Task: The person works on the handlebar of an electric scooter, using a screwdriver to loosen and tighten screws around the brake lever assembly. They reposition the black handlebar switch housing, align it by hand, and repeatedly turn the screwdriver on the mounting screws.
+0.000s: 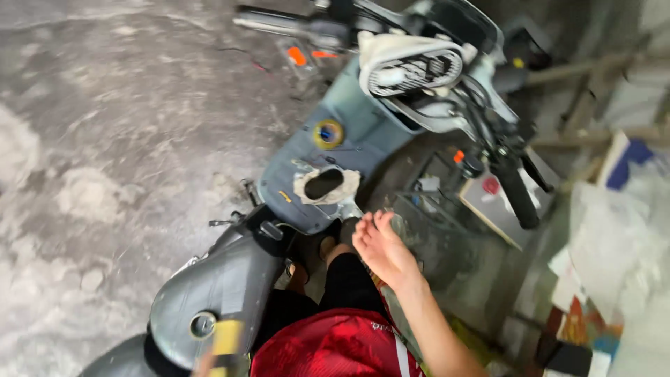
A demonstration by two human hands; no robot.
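Observation:
A grey-blue scooter (363, 119) stands on the concrete floor below me. Its inner front panel has a ragged hole (324, 185) with a yellow-ringed lock (328, 132) above it. My right hand (382, 250) reaches forward beside the panel's lower edge, fingers stretched out and holding nothing, its tips close to a small metal part (350, 209). At the bottom edge a blurred bit of my left hand (204, 364) shows next to a yellow object (227, 338) on the grey seat housing (216, 286). Its grip is too blurred to read.
A white basket (412, 66) sits at the scooter's front, and a black handlebar grip (516, 192) sticks out to the right. A wire crate (429, 230), boards, papers and boxes (614, 230) crowd the right side. Rough concrete floor (105, 153) lies to the left.

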